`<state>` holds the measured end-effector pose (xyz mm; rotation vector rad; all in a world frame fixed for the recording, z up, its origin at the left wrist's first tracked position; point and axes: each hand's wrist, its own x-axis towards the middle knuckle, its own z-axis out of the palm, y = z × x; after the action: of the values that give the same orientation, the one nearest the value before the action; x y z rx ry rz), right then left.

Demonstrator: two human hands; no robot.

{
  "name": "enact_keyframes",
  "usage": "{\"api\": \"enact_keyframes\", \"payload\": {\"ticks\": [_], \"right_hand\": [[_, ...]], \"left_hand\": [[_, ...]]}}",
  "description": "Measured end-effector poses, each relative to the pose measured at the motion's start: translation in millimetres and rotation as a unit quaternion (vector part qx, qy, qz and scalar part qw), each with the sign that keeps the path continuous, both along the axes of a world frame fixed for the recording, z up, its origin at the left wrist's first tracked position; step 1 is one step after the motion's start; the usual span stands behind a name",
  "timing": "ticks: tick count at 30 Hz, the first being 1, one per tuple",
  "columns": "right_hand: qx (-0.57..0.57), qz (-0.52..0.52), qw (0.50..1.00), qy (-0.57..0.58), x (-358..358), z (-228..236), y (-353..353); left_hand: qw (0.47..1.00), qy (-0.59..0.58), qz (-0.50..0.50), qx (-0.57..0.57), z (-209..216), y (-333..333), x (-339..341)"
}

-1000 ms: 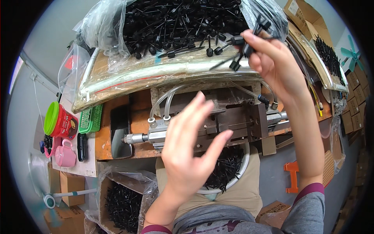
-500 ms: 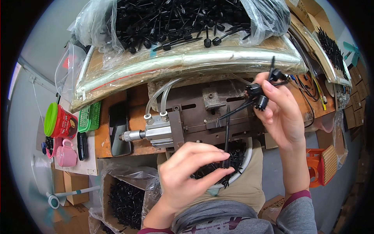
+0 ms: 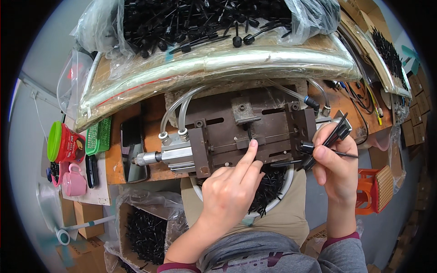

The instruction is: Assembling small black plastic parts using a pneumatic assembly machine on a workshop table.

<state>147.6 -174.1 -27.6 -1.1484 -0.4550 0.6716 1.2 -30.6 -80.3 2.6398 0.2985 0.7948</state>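
Observation:
My left hand (image 3: 231, 186) reaches over a dark metal fixture (image 3: 223, 102) with its index finger stretched out. The fingertip touches the near end of a black stemmed plastic part (image 3: 249, 129), which lies in the middle of the fixture below a small metal block (image 3: 243, 110). Its other fingers are partly bent and hold nothing visible. At the fixture's right end, my right hand (image 3: 339, 164) is closed on several black stemmed plastic parts (image 3: 339, 133), whose stems and round heads stick out between the fingers.
A tray (image 3: 214, 63) heaped with black parts stands behind the fixture. Air cylinders with clear hoses flank it, the left cylinder (image 3: 177, 157) in plain sight. A white-rimmed bowl (image 3: 287, 191) of parts sits on my lap. At left are a phone (image 3: 132, 150) and pink mug (image 3: 74, 182).
My left hand has moved forward and placed its black part in the fixture, letting go of it. My right hand has moved right and lower, still holding its parts.

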Motion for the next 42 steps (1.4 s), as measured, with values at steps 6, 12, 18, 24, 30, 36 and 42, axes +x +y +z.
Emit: {"api": "enact_keyframes", "payload": {"ticks": [6,12,18,24,30,36,42], "right_hand": [[-0.090,-0.006,0.996,-0.011,-10.1,-1.1,-1.7],[-0.076,0.085,0.987,0.110,-22.4,-19.7,-3.7],[-0.027,0.142,0.975,0.169,-27.7,-36.5,-1.3],[0.013,0.133,0.966,0.223,-27.6,-43.3,1.4],[0.017,0.082,0.974,0.213,-33.3,-34.2,4.0],[-0.013,0.011,0.991,0.132,-26.5,-29.0,-7.8],[-0.011,0.035,0.992,0.121,-23.7,-25.0,-14.4]], "left_hand": [[0.992,-0.031,-0.004,-0.120,15.1,0.3,-12.2],[0.985,-0.088,-0.118,-0.095,44.3,-1.9,-12.0],[0.980,-0.099,-0.168,-0.046,28.4,-11.6,-14.7],[0.983,-0.043,-0.141,-0.107,32.8,-16.5,-18.8],[0.977,-0.118,-0.133,-0.120,21.9,-8.2,-27.8],[0.994,-0.025,-0.036,-0.102,7.4,-5.8,-21.8],[0.998,0.028,-0.007,0.050,-2.7,-3.6,-7.0]]}}
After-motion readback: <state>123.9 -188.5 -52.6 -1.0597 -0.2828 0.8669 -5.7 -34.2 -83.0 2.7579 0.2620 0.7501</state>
